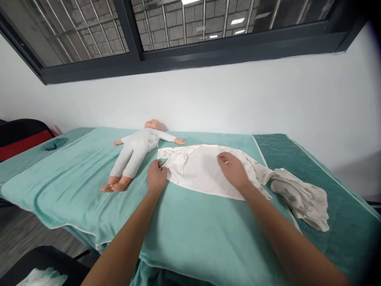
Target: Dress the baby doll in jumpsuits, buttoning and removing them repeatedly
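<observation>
A white baby garment [201,169] with patterned sleeves lies spread on the light green sheet. My left hand [156,175] is at its left edge, fingers closed on the fabric there. Over the garment's right half, my right hand [233,169] hovers with loosely bent fingers and nothing visible in them. To the left, a baby doll [138,145] in a white suit lies on its back, arms spread, its head toward the wall and its bare feet toward me.
A crumpled patterned cloth [300,198] lies at the right, touching the garment's sleeve. The light green sheet [74,178] overlies a darker green cover [336,214]. Behind are a white wall [208,99] and barred window. Black-and-red [25,143] and black [44,262] seats stand at the left.
</observation>
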The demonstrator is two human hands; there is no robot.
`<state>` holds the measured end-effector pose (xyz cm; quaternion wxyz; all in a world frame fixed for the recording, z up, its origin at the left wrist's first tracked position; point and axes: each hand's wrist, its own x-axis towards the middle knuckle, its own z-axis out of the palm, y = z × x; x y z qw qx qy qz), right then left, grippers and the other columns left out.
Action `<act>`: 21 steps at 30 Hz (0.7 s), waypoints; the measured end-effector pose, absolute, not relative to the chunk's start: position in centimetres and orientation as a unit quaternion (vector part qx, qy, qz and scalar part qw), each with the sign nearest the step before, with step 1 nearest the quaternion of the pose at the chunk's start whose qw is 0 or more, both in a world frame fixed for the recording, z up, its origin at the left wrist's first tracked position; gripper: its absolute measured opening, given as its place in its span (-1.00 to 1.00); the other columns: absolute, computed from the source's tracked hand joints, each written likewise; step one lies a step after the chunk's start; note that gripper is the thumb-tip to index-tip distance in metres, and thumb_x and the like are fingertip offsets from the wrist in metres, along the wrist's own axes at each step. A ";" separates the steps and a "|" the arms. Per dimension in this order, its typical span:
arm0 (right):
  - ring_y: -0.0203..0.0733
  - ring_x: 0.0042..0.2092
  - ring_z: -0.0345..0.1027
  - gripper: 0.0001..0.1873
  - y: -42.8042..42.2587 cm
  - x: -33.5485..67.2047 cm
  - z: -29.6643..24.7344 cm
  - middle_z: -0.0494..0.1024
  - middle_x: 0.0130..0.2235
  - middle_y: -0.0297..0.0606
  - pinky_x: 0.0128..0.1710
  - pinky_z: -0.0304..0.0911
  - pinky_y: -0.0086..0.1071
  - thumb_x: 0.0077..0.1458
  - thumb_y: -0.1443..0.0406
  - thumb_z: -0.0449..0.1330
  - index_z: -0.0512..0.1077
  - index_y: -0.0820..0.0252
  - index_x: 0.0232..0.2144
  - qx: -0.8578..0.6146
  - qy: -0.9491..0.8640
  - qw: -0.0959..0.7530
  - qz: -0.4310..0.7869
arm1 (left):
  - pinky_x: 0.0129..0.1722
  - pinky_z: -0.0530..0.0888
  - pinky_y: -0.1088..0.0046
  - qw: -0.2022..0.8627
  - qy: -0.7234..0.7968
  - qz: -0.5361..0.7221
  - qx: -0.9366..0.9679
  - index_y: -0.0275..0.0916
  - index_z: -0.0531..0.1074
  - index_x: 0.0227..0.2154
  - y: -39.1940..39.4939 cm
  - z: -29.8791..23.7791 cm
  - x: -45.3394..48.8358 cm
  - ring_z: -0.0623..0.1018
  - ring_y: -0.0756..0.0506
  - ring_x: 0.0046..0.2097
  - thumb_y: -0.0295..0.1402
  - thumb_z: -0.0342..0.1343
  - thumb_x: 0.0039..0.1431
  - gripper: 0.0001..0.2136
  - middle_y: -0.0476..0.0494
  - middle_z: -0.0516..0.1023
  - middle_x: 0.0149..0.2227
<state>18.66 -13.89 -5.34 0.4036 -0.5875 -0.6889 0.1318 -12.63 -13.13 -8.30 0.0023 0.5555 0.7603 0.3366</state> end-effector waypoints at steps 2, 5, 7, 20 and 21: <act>-0.02 -0.05 0.41 -0.71 -12.2 22.9 -6.0 0.55 -0.08 -0.11 -0.02 0.27 -0.19 0.15 0.23 0.03 0.45 0.18 -0.15 -0.643 -0.627 0.434 0.077 | -0.11 0.41 0.36 0.002 0.762 0.341 0.550 -0.17 0.37 -0.09 -12.9 -8.2 -12.6 0.53 -0.15 -0.11 -0.40 -0.01 0.09 -0.71 -0.14 0.54 -0.17; 0.05 -0.04 0.41 -0.67 -11.4 27.8 -8.0 0.55 -0.09 -0.03 0.00 0.26 -0.14 0.08 0.23 0.07 0.46 0.25 -0.15 -0.710 -0.586 0.386 0.055 | -0.12 0.40 0.34 0.003 0.772 0.342 0.537 -0.15 0.39 -0.13 -12.3 -8.1 -12.6 0.54 -0.16 -0.09 -0.38 0.00 0.10 -0.74 -0.12 0.57 -0.16; 0.03 -0.07 0.42 -0.65 -11.4 29.5 -9.2 0.56 -0.11 -0.04 -0.03 0.28 -0.16 0.07 0.23 0.07 0.45 0.25 -0.12 -0.717 -0.599 0.350 0.069 | -0.13 0.39 0.33 0.004 0.779 0.339 0.527 -0.13 0.40 -0.15 -11.7 -8.1 -12.6 0.55 -0.17 -0.10 -0.36 0.00 0.12 -0.77 -0.11 0.59 -0.19; 0.09 -0.34 0.43 -0.70 -13.1 36.7 -8.5 0.58 -0.32 -0.06 -0.37 0.20 -0.14 -0.04 0.01 0.22 0.52 0.03 -0.33 -0.792 -0.560 0.195 0.145 | -0.17 0.38 0.35 -0.002 0.800 0.322 0.506 -0.10 0.45 -0.19 -10.6 -8.1 -12.7 0.56 -0.17 -0.13 -0.34 0.01 0.14 -0.80 -0.08 0.63 -0.20; 0.10 -0.30 0.43 -0.71 -13.0 36.6 -8.4 0.58 -0.29 -0.04 -0.34 0.21 -0.13 0.00 0.04 0.19 0.52 0.04 -0.31 -0.795 -0.552 0.216 0.131 | -0.17 0.38 0.35 -0.002 0.800 0.321 0.507 -0.10 0.45 -0.20 -10.7 -8.1 -12.7 0.56 -0.17 -0.13 -0.34 0.01 0.14 -0.81 -0.08 0.63 -0.19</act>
